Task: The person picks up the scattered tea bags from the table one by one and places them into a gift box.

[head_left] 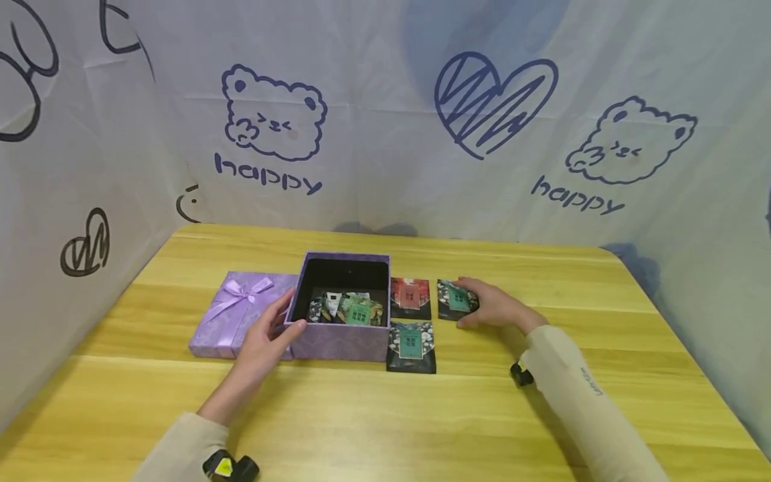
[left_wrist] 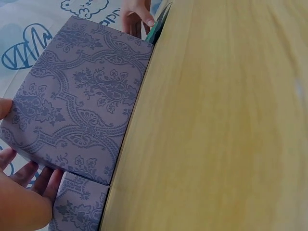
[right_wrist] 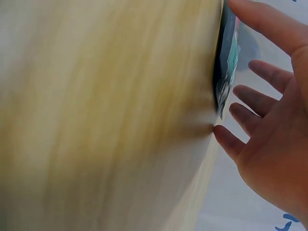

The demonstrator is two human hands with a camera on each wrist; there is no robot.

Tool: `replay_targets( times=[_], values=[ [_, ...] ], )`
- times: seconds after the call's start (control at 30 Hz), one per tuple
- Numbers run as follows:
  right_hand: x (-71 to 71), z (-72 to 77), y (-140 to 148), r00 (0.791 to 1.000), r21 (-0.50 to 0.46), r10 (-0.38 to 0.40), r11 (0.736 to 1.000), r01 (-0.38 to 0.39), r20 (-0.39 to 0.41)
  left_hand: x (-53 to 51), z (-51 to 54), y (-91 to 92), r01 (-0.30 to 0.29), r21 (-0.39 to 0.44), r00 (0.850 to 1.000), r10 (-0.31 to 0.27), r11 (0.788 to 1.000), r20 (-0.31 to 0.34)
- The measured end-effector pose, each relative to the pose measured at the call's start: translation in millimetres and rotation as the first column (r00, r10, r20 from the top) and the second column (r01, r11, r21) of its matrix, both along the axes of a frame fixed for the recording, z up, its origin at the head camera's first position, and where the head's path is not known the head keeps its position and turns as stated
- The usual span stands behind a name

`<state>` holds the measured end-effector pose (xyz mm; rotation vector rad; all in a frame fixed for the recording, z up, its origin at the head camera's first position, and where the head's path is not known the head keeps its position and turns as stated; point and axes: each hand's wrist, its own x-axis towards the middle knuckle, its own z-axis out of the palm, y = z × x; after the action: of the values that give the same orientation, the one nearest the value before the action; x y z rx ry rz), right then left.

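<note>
A purple box (head_left: 340,341) stands with its top uncovered, packets (head_left: 346,309) lying inside. My left hand (head_left: 263,338) holds its front left corner, thumb at the front rim and fingers along the left side. In the left wrist view the box (left_wrist: 82,96) shows its patterned side, with the left hand (left_wrist: 21,192) at its edge. My right hand (head_left: 496,306) is spread round the right edge of a dark packet with a green label (head_left: 456,301). In the right wrist view, the right hand (right_wrist: 279,130) has parted fingers beside the packet (right_wrist: 227,62).
The purple lid with a bow (head_left: 241,314) lies left of the box, against it. Right of the box lie a red packet (head_left: 411,298) and, nearer the front, a green-labelled packet (head_left: 411,348). A white cloth with drawings (head_left: 373,134) hangs behind the wooden table (head_left: 337,428).
</note>
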<state>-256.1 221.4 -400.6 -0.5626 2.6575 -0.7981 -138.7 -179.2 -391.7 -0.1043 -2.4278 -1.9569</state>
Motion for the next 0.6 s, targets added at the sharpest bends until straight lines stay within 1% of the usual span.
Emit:
replay_targets(
  times=[0.1,0.23,0.33,0.43,0.6],
  values=[
    [-0.1,-1.7,0.7,1.000,-0.011,-0.003,1.000,0.003,0.016,0.2,-1.4,0.0,0.002,0.000,1.000,-0.002,1.000,-0.020],
    [-0.5,-2.2,1.1,1.000,-0.021,-0.006,1.000,0.006,0.030,0.8,-3.4,0.5,0.002,0.025,0.999,-0.001,1.000,-0.032],
    [-0.7,-2.2,1.6,0.999,-0.015,-0.013,1.000,0.013,0.039,2.0,-4.3,0.8,0.004,0.047,1.000,-0.003,0.999,-0.025],
    [-1.1,-1.8,1.8,0.999,-0.009,-0.028,1.000,0.028,0.044,2.3,-4.1,1.0,0.004,0.052,1.000,-0.003,0.999,-0.019],
    [-2.1,-2.0,1.9,0.997,-0.005,-0.054,0.998,0.055,0.062,1.7,-1.1,0.8,0.005,0.041,1.000,-0.004,0.999,-0.024]
  ],
)
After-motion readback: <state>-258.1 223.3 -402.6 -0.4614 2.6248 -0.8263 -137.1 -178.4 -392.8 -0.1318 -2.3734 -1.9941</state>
